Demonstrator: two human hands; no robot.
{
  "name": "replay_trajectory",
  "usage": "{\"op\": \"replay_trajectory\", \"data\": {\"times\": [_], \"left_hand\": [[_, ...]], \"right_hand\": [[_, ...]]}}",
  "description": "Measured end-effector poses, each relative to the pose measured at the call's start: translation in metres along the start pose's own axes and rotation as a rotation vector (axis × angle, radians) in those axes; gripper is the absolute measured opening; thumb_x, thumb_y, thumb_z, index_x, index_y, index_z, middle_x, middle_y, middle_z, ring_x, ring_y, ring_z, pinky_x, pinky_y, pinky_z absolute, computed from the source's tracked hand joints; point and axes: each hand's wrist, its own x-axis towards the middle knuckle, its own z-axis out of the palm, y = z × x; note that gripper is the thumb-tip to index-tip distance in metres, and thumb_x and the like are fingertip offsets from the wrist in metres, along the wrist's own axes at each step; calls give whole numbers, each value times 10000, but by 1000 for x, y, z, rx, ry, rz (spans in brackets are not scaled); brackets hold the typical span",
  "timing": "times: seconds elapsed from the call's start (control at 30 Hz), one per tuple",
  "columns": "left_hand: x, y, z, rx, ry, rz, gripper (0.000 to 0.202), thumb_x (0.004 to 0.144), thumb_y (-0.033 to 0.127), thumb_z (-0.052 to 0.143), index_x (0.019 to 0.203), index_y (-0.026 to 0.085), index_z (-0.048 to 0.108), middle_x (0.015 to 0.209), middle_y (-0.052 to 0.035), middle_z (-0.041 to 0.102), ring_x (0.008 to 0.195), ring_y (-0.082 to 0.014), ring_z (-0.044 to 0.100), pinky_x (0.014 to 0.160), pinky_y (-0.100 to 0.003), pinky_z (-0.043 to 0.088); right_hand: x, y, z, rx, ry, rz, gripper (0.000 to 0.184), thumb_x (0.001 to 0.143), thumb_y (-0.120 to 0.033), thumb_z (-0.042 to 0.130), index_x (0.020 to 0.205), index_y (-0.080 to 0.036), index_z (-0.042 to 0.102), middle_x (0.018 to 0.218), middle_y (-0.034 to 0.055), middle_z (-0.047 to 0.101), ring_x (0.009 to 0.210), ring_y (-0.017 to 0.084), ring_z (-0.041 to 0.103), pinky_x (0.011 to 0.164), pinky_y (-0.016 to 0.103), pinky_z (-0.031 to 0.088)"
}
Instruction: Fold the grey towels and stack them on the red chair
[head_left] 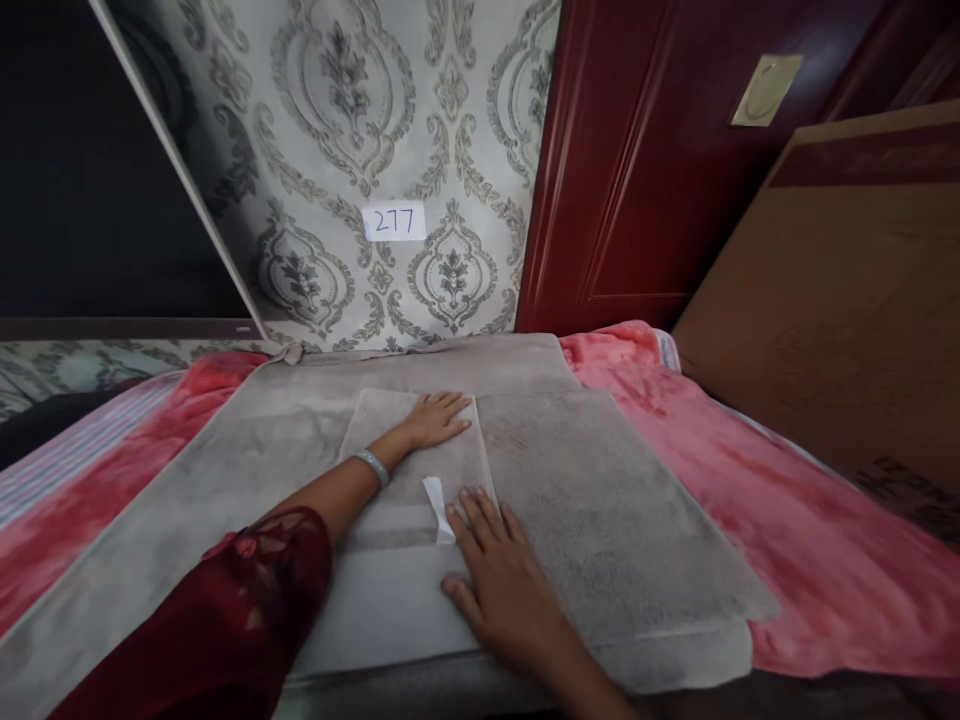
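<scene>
A large grey plush cloth lies spread out in front of me. On it rests a narrower folded grey panel, whose straight right edge runs away from me. My left hand is flat on the far end of this panel, palm down, fingers stretched toward its right edge. Nearer to me, my right hand lies with fingers spread over the same edge, its thumb out to the left. Between the hands, a white label lies on the panel. Neither hand grips anything.
Pink-red plush bedding extends beneath the cloth on both sides. A wide cardboard sheet or box leans at the right. Behind are patterned wallpaper with a "277" paper, a dark red door and a black screen.
</scene>
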Motion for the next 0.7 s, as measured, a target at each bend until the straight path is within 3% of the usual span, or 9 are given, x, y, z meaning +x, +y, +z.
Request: {"op": "replay_trajectory", "data": {"times": [0.27, 0.43, 0.6, 0.7], "left_hand": [[-2, 1, 8, 10, 46, 30, 662, 992, 600, 324, 1581, 299, 338, 1652, -91, 329, 1499, -304, 318, 1204, -547, 219], [-5, 8, 8, 2, 37, 27, 657, 1002, 588, 310, 1592, 298, 309, 1670, -83, 286, 1520, -297, 274, 1222, -532, 176], [-8, 19, -1, 16, -14, -1, 641, 1020, 531, 322, 1596, 252, 297, 1683, -103, 241, 1539, -294, 232, 1234, -546, 133], [-19, 29, -13, 47, 13, -18, 586, 1017, 485, 375, 1547, 238, 403, 1670, -116, 276, 1527, -300, 261, 1226, -549, 167]], "right_hand": [[-1, -1, 4, -88, 57, 11, 699, 984, -397, 488, 1618, -212, 262, 1696, 67, 150, 1572, 265, 52, 1251, 550, 185], [-2, -1, 3, -101, 73, 28, 667, 1000, -419, 439, 1611, -200, 285, 1693, 80, 182, 1571, 260, 84, 1248, 546, 166], [-1, 2, 0, -89, 55, 32, 702, 1004, -484, 410, 1625, -201, 244, 1684, 87, 224, 1566, 250, 119, 1246, 521, 162], [-1, 3, -1, -91, 56, 40, 685, 1003, -489, 408, 1618, -219, 272, 1683, 82, 236, 1561, 253, 144, 1238, 512, 179]]}}
